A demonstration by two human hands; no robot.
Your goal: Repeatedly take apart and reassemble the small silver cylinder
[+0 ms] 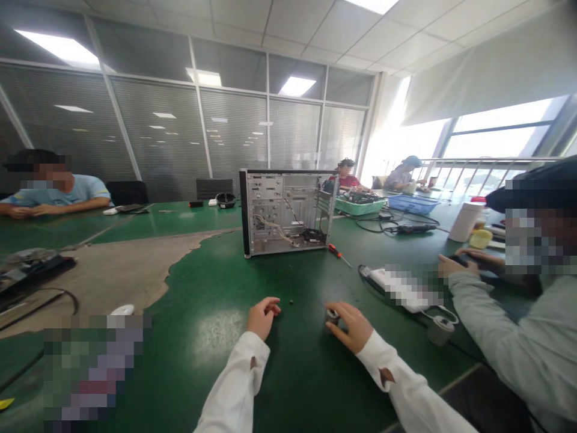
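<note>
An open computer case [288, 210] stands upright on the green table [211, 288], its inside facing me, with loose cables at the bottom. My left hand [262, 317] rests on the table in front of it, fingers curled but apart, with nothing seen in them. Between my hands lies a tiny dark part [291, 302]. The fingers of my right hand [354, 328] are around a small round metallic object [332, 315] on the tabletop. Beyond that hand, an orange-handled screwdriver [334, 250] lies by the case's lower right corner.
A white power strip [401, 288] with a cable lies to the right, near a person's hands and sleeve. Behind are a green basket [360, 206] and a blue basket [412, 204]. A bare brown patch [121, 270] marks the left tabletop. Other people sit around.
</note>
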